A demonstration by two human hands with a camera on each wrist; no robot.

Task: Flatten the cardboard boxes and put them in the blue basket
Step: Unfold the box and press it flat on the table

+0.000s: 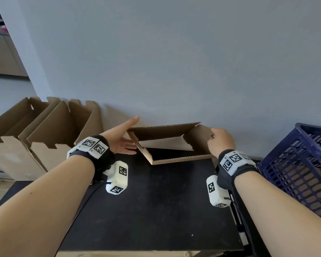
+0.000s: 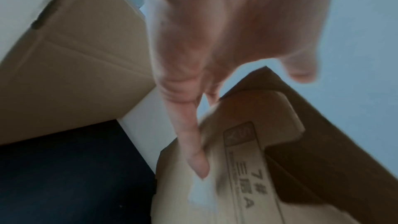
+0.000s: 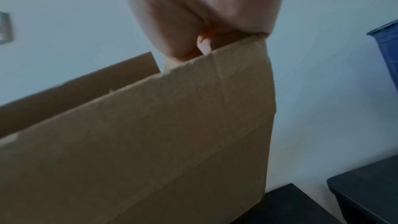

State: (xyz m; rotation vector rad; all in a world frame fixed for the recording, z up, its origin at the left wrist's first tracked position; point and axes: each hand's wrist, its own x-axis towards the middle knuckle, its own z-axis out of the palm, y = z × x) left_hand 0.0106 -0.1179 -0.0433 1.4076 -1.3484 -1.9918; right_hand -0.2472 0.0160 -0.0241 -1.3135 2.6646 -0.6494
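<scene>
A plain grey-blue wall fills the view from nine to three o'clock. Below it, at six o'clock, stands a black table. At ten o'clock a doorway shows pale cabinets beyond.

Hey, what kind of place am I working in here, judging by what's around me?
Likely a plain indoor room used for packing or sorting: open cardboard boxes stand against a bare grey-blue wall, beside a black table and a blue basket already holding cardboard.
</scene>
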